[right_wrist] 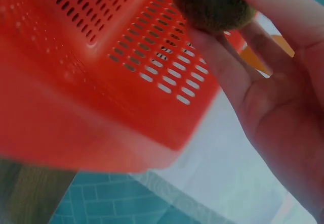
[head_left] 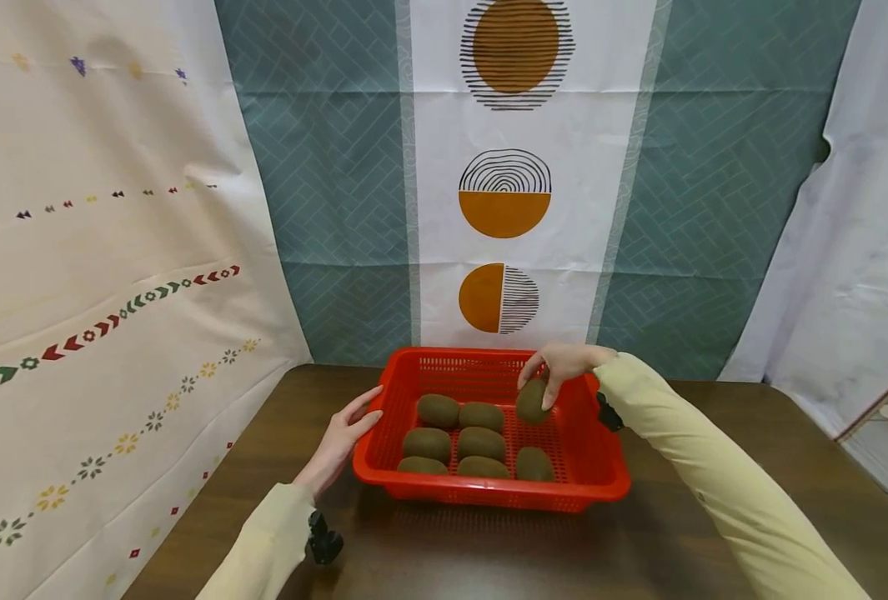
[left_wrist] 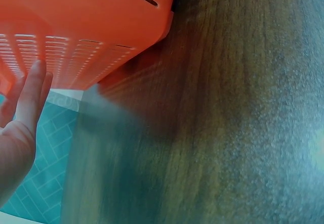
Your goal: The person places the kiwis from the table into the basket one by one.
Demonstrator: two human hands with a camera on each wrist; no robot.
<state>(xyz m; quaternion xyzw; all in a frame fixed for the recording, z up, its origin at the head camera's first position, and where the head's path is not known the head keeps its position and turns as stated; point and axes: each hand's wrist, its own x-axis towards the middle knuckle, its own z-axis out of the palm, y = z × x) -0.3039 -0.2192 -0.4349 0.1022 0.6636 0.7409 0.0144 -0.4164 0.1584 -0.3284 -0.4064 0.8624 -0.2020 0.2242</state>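
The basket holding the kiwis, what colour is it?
Bright red basket, perforated plastic; clearest in the head view.

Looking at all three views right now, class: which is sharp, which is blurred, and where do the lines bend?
Head view: sharp, evenly lit, wide-angle bending at the edges, a soft shadow under the red basket. Left wrist view: the table smeared, grain streaked. Right wrist view: the right hand and its kiwi soft, close and out of focus.

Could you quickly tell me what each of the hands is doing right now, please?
Left hand: open, straight fingers resting against the left side of the red basket.
Right hand: fingers curled round a kiwi, holding it inside the basket.
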